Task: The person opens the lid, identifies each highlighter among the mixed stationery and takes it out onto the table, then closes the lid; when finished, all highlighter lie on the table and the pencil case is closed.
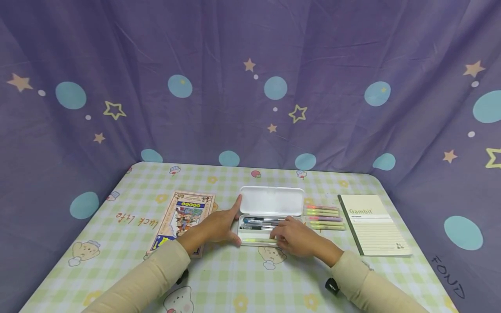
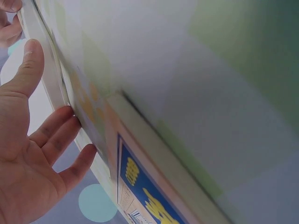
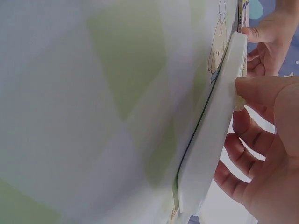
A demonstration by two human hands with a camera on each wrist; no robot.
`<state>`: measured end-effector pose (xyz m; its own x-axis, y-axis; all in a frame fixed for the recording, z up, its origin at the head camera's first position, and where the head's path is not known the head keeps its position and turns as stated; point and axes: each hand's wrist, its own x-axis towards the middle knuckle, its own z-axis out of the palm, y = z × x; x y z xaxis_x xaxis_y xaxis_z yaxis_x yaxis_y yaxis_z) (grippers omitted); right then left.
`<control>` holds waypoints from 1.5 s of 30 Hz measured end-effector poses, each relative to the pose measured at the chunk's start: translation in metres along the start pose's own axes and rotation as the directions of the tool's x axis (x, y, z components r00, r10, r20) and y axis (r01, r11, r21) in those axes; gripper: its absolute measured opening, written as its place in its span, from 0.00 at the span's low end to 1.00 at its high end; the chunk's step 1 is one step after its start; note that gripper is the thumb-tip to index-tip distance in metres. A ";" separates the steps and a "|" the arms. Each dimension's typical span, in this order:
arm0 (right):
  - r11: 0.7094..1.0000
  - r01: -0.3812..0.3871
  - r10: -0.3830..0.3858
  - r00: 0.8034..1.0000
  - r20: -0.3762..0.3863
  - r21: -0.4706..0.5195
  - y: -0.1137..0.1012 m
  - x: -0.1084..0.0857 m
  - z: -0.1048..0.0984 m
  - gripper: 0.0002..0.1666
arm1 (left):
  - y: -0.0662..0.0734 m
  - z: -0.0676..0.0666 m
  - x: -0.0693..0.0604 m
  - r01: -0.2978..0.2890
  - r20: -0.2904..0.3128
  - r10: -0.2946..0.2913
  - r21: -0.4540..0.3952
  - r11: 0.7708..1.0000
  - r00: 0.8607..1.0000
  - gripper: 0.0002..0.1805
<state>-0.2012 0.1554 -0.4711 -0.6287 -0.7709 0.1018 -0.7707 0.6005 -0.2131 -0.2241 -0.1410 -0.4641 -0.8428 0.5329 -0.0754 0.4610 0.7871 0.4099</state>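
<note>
A white pencil case (image 1: 250,235) lies unfolded at the table's middle, its lid (image 1: 272,201) laid back on the far side. Several dark and clear pens (image 1: 256,227) rest inside along its length. Near the front wall lies a yellow highlighter (image 1: 256,240); my right hand (image 1: 296,237) pinches its right end between thumb and index finger, and the tip (image 3: 239,103) shows in the right wrist view. Against the case's left end, my left hand (image 1: 220,224) rests with thumb and fingers spread and fairly straight. My right fingers partly hide the pens' right ends.
Left of the case lies an illustrated book (image 1: 188,217), partly behind my left forearm. Clear packs of coloured highlighters (image 1: 322,211) sit just right of the case. Farther right is a Gambit notebook (image 1: 372,224). A purple curtain (image 1: 250,143) hangs behind the checked table.
</note>
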 end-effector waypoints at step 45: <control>0.982 -0.180 0.186 0.970 -0.154 0.052 0.072 -0.066 -0.057 0.11 | -0.001 0.001 0.002 0.010 -0.006 -0.010 -0.004 1.000 1.000 0.82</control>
<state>-0.2209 0.2619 -0.4383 -0.7693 -0.6037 0.2091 -0.6386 0.7174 -0.2785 -0.2254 -0.1404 -0.4656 -0.8492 0.5228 -0.0745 0.4510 0.7914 0.4127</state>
